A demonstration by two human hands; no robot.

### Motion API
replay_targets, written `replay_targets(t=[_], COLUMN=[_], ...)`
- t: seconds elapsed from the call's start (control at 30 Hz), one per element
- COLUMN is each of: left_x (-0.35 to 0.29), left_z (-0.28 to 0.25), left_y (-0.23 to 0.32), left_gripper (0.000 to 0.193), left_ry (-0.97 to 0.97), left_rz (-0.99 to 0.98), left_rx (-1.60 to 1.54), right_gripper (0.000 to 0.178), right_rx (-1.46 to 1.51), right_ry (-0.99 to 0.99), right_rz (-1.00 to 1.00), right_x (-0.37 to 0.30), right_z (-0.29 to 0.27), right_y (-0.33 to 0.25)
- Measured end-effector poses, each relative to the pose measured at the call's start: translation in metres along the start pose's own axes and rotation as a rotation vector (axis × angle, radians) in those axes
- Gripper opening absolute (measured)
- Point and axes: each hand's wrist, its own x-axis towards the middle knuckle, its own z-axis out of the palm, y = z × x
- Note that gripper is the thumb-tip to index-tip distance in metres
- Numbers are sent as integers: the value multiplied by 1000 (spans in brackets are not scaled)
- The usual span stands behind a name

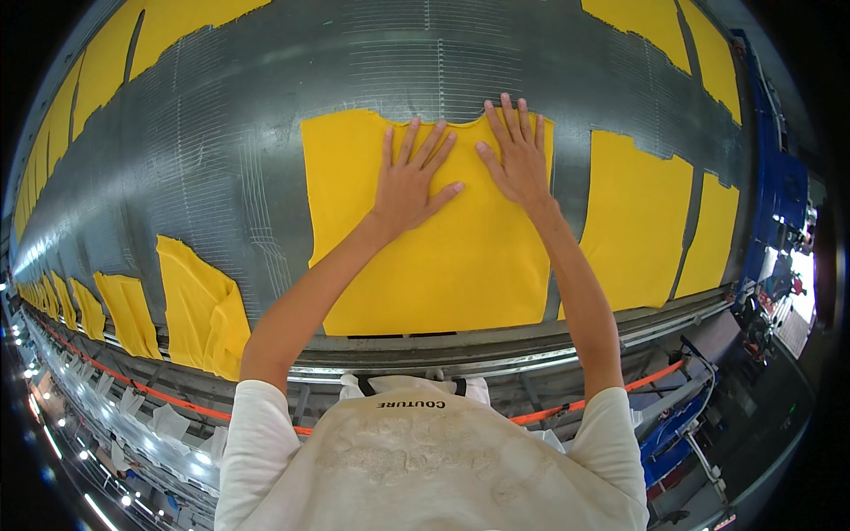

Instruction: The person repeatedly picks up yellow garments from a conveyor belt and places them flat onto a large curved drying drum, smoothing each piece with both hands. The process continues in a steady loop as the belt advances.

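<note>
A yellow cut fabric panel (434, 274), shaped like a shirt body with a scooped neck edge, lies flat on the dark grey table (274, 97) in front of me. My left hand (412, 181) rests palm down on its upper middle, fingers spread and pointing away. Just to the right, my right hand (518, 159) lies flat at the upper right shoulder, fingertips reaching past the fabric's far edge onto the table. Neither hand grips anything. Both bare forearms cross the panel from the near side.
More yellow panels lie to the right (637, 221) and along the far side. Rumpled yellow pieces (204, 310) sit on the left, some hanging over the near edge. White ruled lines mark the table. A metal rail (531, 358) and an orange-red bar (177, 403) run along the near side.
</note>
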Motion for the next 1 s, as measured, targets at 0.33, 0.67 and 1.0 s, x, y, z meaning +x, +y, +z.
replay_targets(t=[0.33, 0.67, 1.0], left_x=[21, 41, 3], left_z=[3, -2, 2], left_y=[-21, -63, -28], left_gripper=[66, 65, 71], left_ry=[44, 99, 41], left_rz=[-39, -6, -8], left_rx=[0, 135, 81], right_gripper=[60, 59, 59], right_rx=[94, 79, -39], right_ry=[-113, -41, 84], right_rz=[-56, -196, 166], right_x=[-32, 18, -10], right_z=[2, 14, 23], right_y=[-56, -45, -80])
